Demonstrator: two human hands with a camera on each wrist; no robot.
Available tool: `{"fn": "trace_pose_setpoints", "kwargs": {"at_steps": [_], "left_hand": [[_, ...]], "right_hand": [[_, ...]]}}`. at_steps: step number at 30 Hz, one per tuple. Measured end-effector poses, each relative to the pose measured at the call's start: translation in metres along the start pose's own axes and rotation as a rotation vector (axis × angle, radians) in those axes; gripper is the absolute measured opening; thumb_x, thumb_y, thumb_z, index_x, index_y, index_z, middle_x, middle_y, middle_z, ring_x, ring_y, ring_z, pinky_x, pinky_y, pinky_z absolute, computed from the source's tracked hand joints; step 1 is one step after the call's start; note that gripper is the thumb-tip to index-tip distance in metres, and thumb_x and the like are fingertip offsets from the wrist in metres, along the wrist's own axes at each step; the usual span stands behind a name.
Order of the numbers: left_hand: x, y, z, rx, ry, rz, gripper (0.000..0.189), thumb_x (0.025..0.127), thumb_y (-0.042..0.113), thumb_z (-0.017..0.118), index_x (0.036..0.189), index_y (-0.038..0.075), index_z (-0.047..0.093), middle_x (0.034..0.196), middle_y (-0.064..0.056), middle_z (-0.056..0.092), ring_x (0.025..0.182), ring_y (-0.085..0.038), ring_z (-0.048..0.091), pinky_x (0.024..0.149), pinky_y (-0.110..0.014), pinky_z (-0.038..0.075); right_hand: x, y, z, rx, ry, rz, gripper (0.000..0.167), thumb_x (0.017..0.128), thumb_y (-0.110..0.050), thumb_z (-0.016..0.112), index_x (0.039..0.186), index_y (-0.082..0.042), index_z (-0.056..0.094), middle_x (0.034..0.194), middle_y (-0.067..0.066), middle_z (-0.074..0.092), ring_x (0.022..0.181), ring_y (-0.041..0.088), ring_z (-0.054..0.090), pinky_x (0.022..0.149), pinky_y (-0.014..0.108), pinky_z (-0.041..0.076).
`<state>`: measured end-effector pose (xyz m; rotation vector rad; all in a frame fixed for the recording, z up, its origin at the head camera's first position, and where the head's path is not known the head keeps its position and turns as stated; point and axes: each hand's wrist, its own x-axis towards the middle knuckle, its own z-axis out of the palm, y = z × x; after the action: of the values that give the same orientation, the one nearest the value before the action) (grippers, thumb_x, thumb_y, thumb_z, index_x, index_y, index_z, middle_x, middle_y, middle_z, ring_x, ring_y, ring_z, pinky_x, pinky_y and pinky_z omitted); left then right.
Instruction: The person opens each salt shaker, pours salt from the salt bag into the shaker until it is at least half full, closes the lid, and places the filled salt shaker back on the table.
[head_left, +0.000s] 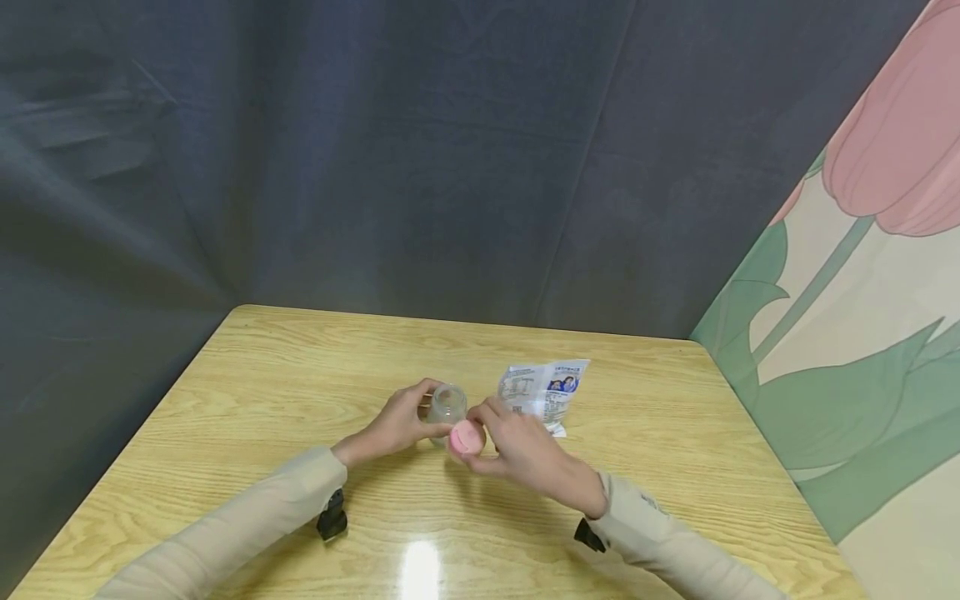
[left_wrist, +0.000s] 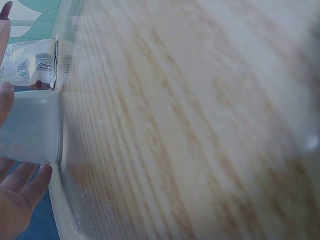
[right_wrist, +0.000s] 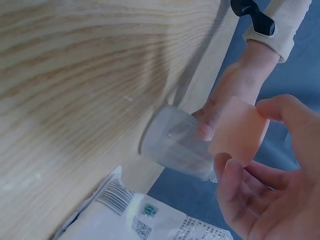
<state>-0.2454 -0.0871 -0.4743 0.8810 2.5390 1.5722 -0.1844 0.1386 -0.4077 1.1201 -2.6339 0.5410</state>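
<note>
A clear jar [head_left: 448, 400] with an uncovered mouth stands upright on the table, its see-through wall [right_wrist: 172, 142] also showing in the right wrist view. My left hand [head_left: 393, 423] holds it from the left, thumb in front and fingers behind. Between thumb and fingertips, my right hand [head_left: 528, 454] pinches a small pink rounded piece [head_left: 467, 438] just in front of the jar's mouth. A line crosses the piece's face in the head view; from the right wrist it looks like a short, thick block [right_wrist: 237, 131]. Whether it is a lid I cannot tell.
A white printed packet [head_left: 536, 392] lies behind my right hand, near the jar. The wood-grain table [head_left: 637, 400] ends at a dark curtain [head_left: 420, 183] at the back. A flower-painted wall [head_left: 870, 350] stands on the right.
</note>
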Motion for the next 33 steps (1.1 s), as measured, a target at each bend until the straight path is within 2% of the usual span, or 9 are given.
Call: {"fn": "trace_pose_setpoints", "kwargs": {"at_steps": [8, 16, 24, 33], "left_hand": [[0.0, 0.002, 0.0, 0.015, 0.0, 0.016, 0.058, 0.083, 0.021, 0.082, 0.13, 0.003, 0.054, 0.117, -0.012, 0.064, 0.103, -0.024, 0.065, 0.086, -0.031, 0.057], [0.001, 0.002, 0.0, 0.007, 0.014, 0.018, 0.057, 0.082, 0.021, 0.083, 0.128, 0.002, 0.056, 0.115, -0.013, 0.065, 0.105, -0.026, 0.064, 0.089, -0.037, 0.056], [0.0, 0.004, -0.001, 0.0, 0.007, 0.003, 0.059, 0.082, 0.02, 0.083, 0.13, 0.002, 0.055, 0.117, -0.012, 0.065, 0.107, -0.027, 0.064, 0.092, -0.038, 0.055], [0.002, 0.0, -0.001, -0.012, -0.004, 0.009, 0.059, 0.083, 0.02, 0.083, 0.131, 0.003, 0.055, 0.118, -0.012, 0.064, 0.11, -0.028, 0.063, 0.094, -0.039, 0.054]], "right_hand": [[-0.007, 0.002, 0.003, 0.016, -0.084, 0.016, 0.041, 0.081, -0.03, 0.08, 0.109, -0.006, 0.063, 0.094, -0.001, 0.06, 0.063, 0.003, 0.047, 0.049, 0.014, 0.042], [-0.011, 0.002, 0.003, 0.019, -0.154, 0.043, 0.041, 0.079, -0.029, 0.082, 0.109, -0.008, 0.064, 0.095, -0.002, 0.062, 0.065, 0.004, 0.05, 0.053, 0.016, 0.044], [-0.013, 0.002, 0.006, 0.007, -0.221, 0.04, 0.041, 0.079, -0.029, 0.082, 0.108, -0.007, 0.065, 0.097, 0.001, 0.063, 0.073, 0.008, 0.054, 0.059, 0.018, 0.047], [-0.013, 0.002, 0.009, 0.025, -0.332, 0.084, 0.044, 0.08, -0.03, 0.082, 0.112, -0.006, 0.065, 0.099, -0.001, 0.062, 0.073, 0.004, 0.051, 0.058, 0.016, 0.045]]}}
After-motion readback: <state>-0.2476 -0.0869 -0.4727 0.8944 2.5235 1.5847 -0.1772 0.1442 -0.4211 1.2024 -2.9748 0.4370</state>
